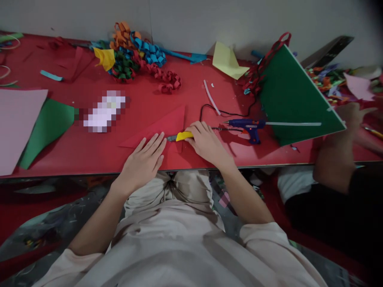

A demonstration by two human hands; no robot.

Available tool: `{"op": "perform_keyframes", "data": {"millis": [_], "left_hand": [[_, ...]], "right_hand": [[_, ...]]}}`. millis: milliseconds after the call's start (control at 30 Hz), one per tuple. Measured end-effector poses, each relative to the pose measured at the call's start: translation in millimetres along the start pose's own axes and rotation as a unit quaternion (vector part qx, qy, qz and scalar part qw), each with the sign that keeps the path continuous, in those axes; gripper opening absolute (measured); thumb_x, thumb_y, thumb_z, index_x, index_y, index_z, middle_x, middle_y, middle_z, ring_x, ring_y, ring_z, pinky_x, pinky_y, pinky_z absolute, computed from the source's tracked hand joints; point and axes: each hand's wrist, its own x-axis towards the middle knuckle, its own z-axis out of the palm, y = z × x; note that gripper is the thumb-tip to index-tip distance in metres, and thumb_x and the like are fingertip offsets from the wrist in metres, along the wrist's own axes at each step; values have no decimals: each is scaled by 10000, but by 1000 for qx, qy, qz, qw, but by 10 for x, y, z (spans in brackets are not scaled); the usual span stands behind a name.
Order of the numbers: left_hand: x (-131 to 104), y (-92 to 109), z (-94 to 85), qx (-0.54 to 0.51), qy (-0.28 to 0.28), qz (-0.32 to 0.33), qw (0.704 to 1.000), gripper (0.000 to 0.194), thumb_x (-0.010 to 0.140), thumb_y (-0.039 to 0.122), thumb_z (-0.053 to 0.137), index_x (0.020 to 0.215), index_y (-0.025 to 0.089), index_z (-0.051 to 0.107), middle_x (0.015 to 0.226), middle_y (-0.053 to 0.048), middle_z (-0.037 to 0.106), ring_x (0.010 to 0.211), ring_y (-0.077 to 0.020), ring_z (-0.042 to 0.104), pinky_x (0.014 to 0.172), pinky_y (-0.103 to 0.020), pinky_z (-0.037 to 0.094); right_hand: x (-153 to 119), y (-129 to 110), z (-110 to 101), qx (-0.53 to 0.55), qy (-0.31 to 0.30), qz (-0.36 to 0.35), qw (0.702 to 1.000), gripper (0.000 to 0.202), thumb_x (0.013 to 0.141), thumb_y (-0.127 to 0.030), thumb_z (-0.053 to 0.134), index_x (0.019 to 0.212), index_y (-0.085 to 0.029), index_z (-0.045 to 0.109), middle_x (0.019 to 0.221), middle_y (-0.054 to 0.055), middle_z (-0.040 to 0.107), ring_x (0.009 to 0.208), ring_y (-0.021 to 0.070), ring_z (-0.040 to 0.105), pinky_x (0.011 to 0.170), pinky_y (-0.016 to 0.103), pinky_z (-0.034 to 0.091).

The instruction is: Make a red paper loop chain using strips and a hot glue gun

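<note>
On the red tabletop lies a folded piece of red paper (170, 124). My left hand (145, 159) rests flat on its left part, fingers stretched out. A yellow utility knife (183, 136) is gripped in my right hand (206, 143), with its dark front end pointing left over the paper toward my left fingertips. How far its blade is out I cannot make out. Just right of my right hand stands a blue hot glue gun (249, 126), a clear glue stick (293, 124) sticking out of its back.
A green board (296, 95) leans at the right, near a co-worker's arm (336, 147). Paper chains (128, 59) lie at the back. A pixelated object (104, 111), green paper (48, 127) and pink paper (18, 127) are left. A loose glue stick (211, 97) lies behind my right hand.
</note>
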Motion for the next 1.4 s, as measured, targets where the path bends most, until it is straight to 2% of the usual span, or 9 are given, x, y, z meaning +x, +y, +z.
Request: {"op": "perform_keyframes", "data": {"millis": [167, 267, 400, 500, 633, 767, 1167, 1300, 1400], "left_hand": [[-7, 9, -2, 1, 5, -9, 1000, 572, 1063, 272, 277, 1617, 129, 283, 1692, -120, 221, 1574, -269, 245, 1275, -517, 238], [-7, 1, 12, 7, 4, -2, 1000, 574, 1064, 273, 273, 1614, 110, 281, 1693, -122, 217, 1575, -267, 243, 1276, -514, 236], [-3, -16, 25, 12, 8, 12, 1000, 580, 1062, 267, 269, 1614, 92, 271, 1689, -122, 233, 1577, -259, 237, 1285, -505, 213], [-22, -9, -8, 9, 14, 5, 1000, 572, 1053, 260, 297, 1614, 147, 302, 1689, -110, 243, 1574, -266, 244, 1278, -522, 226], [-85, 13, -70, 15, 18, -43, 999, 549, 1037, 267, 369, 1586, 263, 387, 1688, -84, 269, 1553, -300, 302, 1249, -566, 274], [-133, 18, -67, 16, 20, -67, 997, 554, 1039, 270, 368, 1593, 291, 371, 1682, -80, 291, 1543, -291, 327, 1238, -567, 289], [-147, 34, -34, 15, 26, -75, 997, 538, 1040, 274, 359, 1576, 283, 399, 1691, -71, 262, 1550, -279, 312, 1233, -570, 279], [-121, 16, -81, 7, 28, -80, 996, 533, 1039, 291, 358, 1568, 262, 411, 1706, -64, 208, 1565, -282, 276, 1239, -561, 274], [-52, -40, -124, 11, 28, -82, 996, 529, 1046, 329, 352, 1563, 243, 420, 1698, -74, 242, 1565, -285, 274, 1248, -560, 257]], "right_hand": [[54, 67, 17, -48, -21, -26, 998, 308, 1033, -302, 473, 1267, -133, 578, 1237, 174, 605, 1140, 333, 528, 964, 466, 444], [-2, 13, 20, -70, -27, -21, 997, 320, 1029, -334, 492, 1256, -128, 582, 1229, 170, 616, 1111, 335, 541, 942, 466, 447], [-54, -88, 38, -43, -27, -27, 998, 331, 1026, -345, 507, 1268, -131, 579, 1234, 159, 622, 1134, 315, 546, 971, 452, 453], [-63, -74, 20, -29, -21, -24, 999, 316, 1020, -339, 522, 1257, -140, 586, 1232, 153, 620, 1140, 315, 546, 987, 451, 458], [-45, -23, -27, -29, -9, -8, 999, 289, 1008, -326, 543, 1231, -150, 602, 1220, 150, 619, 1120, 323, 548, 968, 460, 473], [47, -81, 18, -29, -5, -26, 999, 293, 1010, -320, 541, 1238, -145, 600, 1221, 150, 625, 1129, 325, 548, 954, 457, 476], [157, -20, 106, -29, 0, -22, 999, 303, 1006, -339, 548, 1234, -144, 590, 1204, 164, 614, 1128, 336, 542, 934, 479, 474], [207, -95, 110, -26, -4, -43, 999, 308, 1012, -339, 539, 1247, -146, 591, 1222, 162, 613, 1148, 330, 541, 946, 473, 471], [195, -111, 82, -15, -6, -44, 999, 297, 1017, -341, 532, 1240, -156, 598, 1224, 153, 620, 1139, 319, 551, 956, 464, 471]]}}
